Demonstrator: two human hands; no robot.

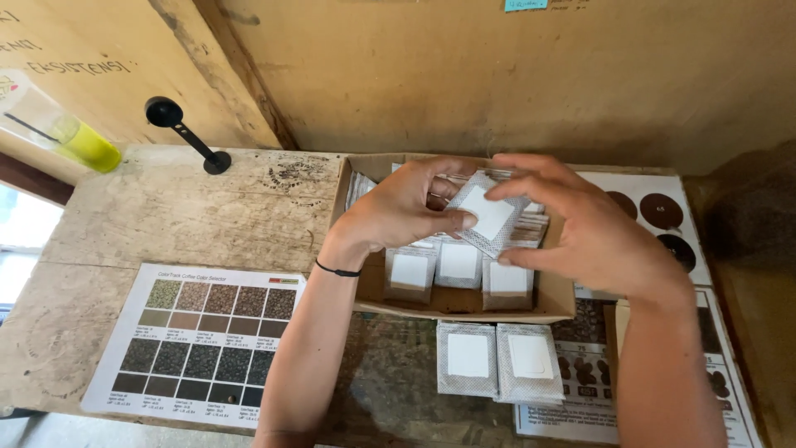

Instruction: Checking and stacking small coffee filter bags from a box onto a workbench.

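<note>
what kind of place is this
Probably a small coffee workshop or packing bench: a colour chart of bean swatches lies on the worn wooden table, and both hands hold a filter sachet over a cardboard box of them.

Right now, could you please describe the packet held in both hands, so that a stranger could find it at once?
Look at the open cardboard box at the back of the wooden table. Above it, the left hand and right hand hold one flat grey packet with a white square in its middle. Unlike the packets standing in the box, it is lifted and tilted.
</note>
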